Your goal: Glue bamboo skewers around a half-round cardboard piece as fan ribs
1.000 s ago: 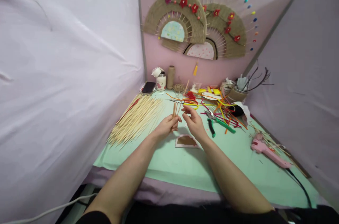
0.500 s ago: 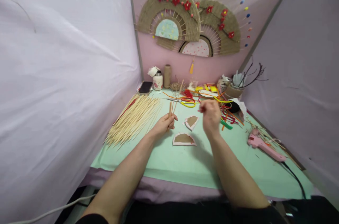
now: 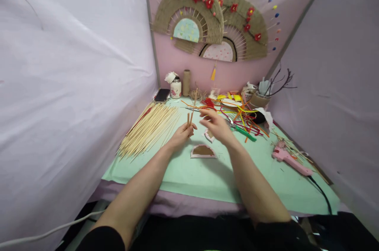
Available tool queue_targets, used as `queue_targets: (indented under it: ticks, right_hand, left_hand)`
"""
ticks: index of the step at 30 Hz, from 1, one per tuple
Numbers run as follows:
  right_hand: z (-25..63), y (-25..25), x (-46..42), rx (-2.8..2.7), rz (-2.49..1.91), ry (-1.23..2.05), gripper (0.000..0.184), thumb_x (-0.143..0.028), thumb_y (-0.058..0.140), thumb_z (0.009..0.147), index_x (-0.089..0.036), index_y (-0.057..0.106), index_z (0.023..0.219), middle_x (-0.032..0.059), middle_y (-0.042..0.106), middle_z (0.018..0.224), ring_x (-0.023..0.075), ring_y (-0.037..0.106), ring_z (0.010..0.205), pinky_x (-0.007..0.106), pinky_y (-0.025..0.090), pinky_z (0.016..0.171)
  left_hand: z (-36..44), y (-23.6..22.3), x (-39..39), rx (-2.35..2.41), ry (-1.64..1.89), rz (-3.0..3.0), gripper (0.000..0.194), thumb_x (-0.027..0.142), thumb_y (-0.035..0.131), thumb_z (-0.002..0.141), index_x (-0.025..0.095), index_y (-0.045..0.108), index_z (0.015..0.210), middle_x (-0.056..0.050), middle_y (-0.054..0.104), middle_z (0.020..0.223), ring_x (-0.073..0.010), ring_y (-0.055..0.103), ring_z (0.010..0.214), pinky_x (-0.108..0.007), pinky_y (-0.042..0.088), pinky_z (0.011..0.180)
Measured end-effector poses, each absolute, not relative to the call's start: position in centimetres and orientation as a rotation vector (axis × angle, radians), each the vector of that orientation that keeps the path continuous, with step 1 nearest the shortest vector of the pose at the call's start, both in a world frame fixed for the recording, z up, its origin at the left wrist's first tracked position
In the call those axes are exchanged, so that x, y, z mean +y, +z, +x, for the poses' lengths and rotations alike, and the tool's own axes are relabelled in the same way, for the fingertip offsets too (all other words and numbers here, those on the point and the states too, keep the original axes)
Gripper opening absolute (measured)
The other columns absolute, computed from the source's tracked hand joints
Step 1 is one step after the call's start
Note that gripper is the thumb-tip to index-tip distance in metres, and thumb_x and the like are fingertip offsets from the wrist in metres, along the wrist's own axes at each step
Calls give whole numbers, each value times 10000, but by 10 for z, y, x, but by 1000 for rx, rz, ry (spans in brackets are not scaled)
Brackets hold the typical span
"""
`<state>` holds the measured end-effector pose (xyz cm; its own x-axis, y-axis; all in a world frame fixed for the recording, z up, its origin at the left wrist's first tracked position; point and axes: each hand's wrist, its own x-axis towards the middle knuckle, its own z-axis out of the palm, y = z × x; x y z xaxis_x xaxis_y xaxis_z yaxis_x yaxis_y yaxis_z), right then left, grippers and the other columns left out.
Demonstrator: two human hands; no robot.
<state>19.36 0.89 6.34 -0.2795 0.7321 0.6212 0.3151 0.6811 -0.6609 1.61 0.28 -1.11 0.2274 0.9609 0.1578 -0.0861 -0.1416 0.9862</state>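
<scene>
My left hand (image 3: 181, 134) is closed around a few short bamboo sticks (image 3: 190, 117) that stand upright out of its fist. My right hand (image 3: 216, 123) hovers just right of them with its fingers spread and nothing in it, fingertips close to the stick tops. Below the hands a half-round cardboard piece with a pink edge (image 3: 203, 151) lies flat on the green mat (image 3: 207, 180). A second, smaller piece (image 3: 208, 135) peeks out under my right hand.
A big heap of long bamboo skewers (image 3: 149, 128) lies at the left. Coloured pipe cleaners (image 3: 242, 118) and green-handled pliers (image 3: 244, 132) clutter the back right. A pink glue gun (image 3: 290, 160) rests at the right. Phone (image 3: 162, 95), jar (image 3: 175, 89) and twine spool (image 3: 186, 82) stand by the wall.
My right hand swung out to the right over the pipe cleaners, then came back beside the sticks with its fingers spread. My left hand kept hold of the sticks.
</scene>
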Motion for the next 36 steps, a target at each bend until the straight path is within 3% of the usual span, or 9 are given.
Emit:
queue_targets:
  ticks: [3, 7, 10, 13, 19, 26, 36]
  right_hand:
    - [158, 43, 29, -1969, -773, 700, 184, -310, 606, 826, -191, 693, 937, 60, 652, 929, 158, 624, 764, 312, 524, 691]
    - [150, 35, 35, -2009, -763, 1019, 158, -324, 553, 869, -203, 605, 782, -12, 601, 669, 152, 583, 590, 297, 490, 593]
    - [151, 35, 38, -1994, -804, 913, 161, -304, 559, 847, -204, 584, 723, -20, 582, 652, 146, 552, 609, 290, 461, 632]
    - [150, 31, 41, -1955, -830, 805, 145, -304, 573, 824, -196, 617, 737, -5, 611, 705, 151, 555, 680, 294, 448, 695]
    - [148, 20, 44, -1801, -825, 919, 202, -358, 627, 775, -191, 667, 881, 16, 666, 803, 157, 575, 701, 292, 462, 673]
    - [145, 14, 44, -1726, -776, 980, 157, -322, 605, 766, -201, 681, 831, 1, 673, 776, 159, 588, 719, 296, 484, 706]
    - [147, 12, 42, -1725, -809, 833, 237, -373, 548, 842, -203, 712, 836, 36, 664, 799, 171, 584, 728, 286, 473, 675]
  left_hand:
    - [15, -9, 2, 965, 1146, 1447, 530, 700, 613, 765, 177, 523, 754, 36, 443, 620, -108, 380, 586, -254, 303, 570]
    - [9, -7, 2, 1029, 1105, 1604, 396, 552, 568, 850, 171, 554, 744, -11, 575, 681, -129, 465, 617, -272, 374, 621]
    - [3, -6, 0, 1129, 1144, 1603, 191, 355, 604, 813, 169, 614, 853, -38, 677, 827, -154, 562, 694, -276, 423, 667]
    - [-1, -5, -3, 1258, 1170, 1616, 88, 239, 583, 780, 173, 633, 811, -37, 704, 806, -174, 621, 746, -283, 448, 725]
    - [0, -6, -3, 1318, 1170, 1727, 127, 227, 527, 826, 183, 645, 808, -33, 724, 807, -163, 624, 716, -277, 450, 700]
    - [0, -7, 0, 1240, 1192, 1637, 121, 262, 558, 812, 164, 626, 793, -62, 732, 825, -180, 665, 771, -283, 482, 710]
    - [-2, -9, 1, 1233, 1207, 1659, 137, 235, 527, 796, 176, 644, 836, -36, 725, 819, -159, 644, 721, -275, 494, 687]
